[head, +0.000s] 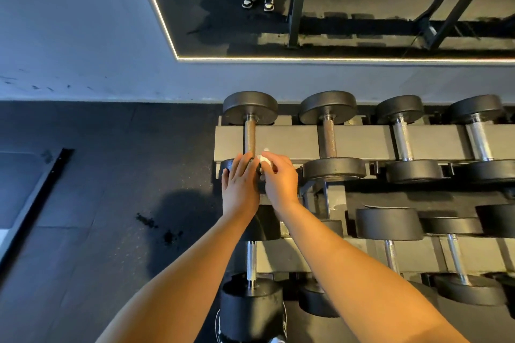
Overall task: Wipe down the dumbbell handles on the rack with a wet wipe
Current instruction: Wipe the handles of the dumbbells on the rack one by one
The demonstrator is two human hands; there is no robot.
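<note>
The left grip [239, 179] lies flat, fingers straight, on the end dumbbell [250, 135]. The right grip [280, 178] pinches a white wipe [263, 158] by its handle.

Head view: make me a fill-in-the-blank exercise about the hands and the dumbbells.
The right hand pinches a white wet ___. The left hand lies flat on the near head of the ___ top-row dumbbell. The top row of the rack shows ___ dumbbells. Missing: wipe; leftmost; four.
</note>
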